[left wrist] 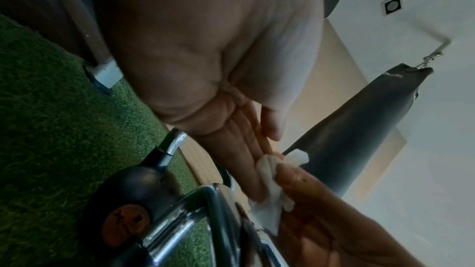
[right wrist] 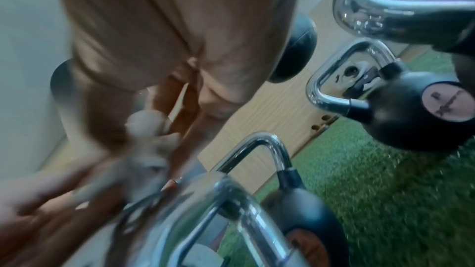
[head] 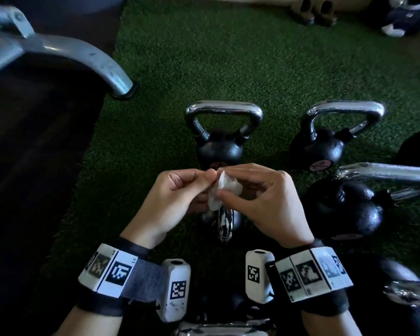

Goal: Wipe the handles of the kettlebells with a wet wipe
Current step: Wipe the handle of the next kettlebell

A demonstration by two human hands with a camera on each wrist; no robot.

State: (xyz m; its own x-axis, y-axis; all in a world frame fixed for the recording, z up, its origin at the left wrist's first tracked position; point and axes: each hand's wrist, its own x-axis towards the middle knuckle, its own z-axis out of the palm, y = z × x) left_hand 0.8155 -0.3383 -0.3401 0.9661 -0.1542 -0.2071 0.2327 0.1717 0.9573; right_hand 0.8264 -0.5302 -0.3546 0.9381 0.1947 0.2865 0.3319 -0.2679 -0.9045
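1. Wrist bands sit closest in the head view, and just beyond them the left hand (head: 177, 190) and right hand (head: 260, 197) meet in mid-air, both pinching a crumpled white wet wipe (head: 222, 190) between fingertips. The wipe is above a small kettlebell (head: 224, 221) and touches no handle. Ahead on the green turf (head: 228, 57) stand a middle kettlebell (head: 220, 149) and a right-hand kettlebell (head: 320, 149), with a larger kettlebell (head: 344, 207) lying nearer on the right. I judge that the wipe is being unfolded or regathered, so no wiping is under way now; whether any handle is already clean cannot be told.

2. From the left wrist, the left fingers (left wrist: 246, 149) lie fairly straight against the wipe (left wrist: 270, 200), while the right thumb (left wrist: 293, 176) presses it from the other side. A chrome handle (left wrist: 205, 210) lies just below, apart from the wipe.

3. From the right wrist, the picture is blurred; the wipe (right wrist: 144, 149) shows as a pale bunch between the fingers, above a shiny handle (right wrist: 257, 145). By my reading, all the handles seen could still need wiping.
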